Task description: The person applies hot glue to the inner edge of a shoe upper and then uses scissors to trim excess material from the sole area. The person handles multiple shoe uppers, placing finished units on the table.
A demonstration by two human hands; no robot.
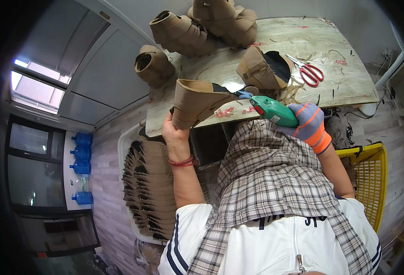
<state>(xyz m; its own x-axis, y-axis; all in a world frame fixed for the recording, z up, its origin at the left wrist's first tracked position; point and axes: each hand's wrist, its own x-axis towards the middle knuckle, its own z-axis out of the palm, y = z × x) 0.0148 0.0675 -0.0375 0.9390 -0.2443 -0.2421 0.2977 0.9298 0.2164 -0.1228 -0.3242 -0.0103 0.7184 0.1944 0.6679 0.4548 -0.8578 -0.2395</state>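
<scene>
My bare left hand (175, 130), a red cord on its wrist, is closed on the lower left side of a tan curved shell piece with dark lining (193, 101). I cannot tell its exact kind. In a grey-and-orange striped glove, my right hand (309, 123) grips green handheld electric scissors (275, 111). Their blue-grey tip touches or overlaps the narrow right end of the held piece, above the table's front edge. Another tan shell with black lining (261, 68) rests just beyond, beside red-handled scissors (309, 73).
Nested tan shells (179, 34) stand at the table's (348, 87) far left. Dark and tan trimmings litter the tabletop. A white bin (127, 183) holding stacked tan pieces is left of my lap; a yellow basket (374, 183) is at right. Blue water jugs (81, 167) line the left wall.
</scene>
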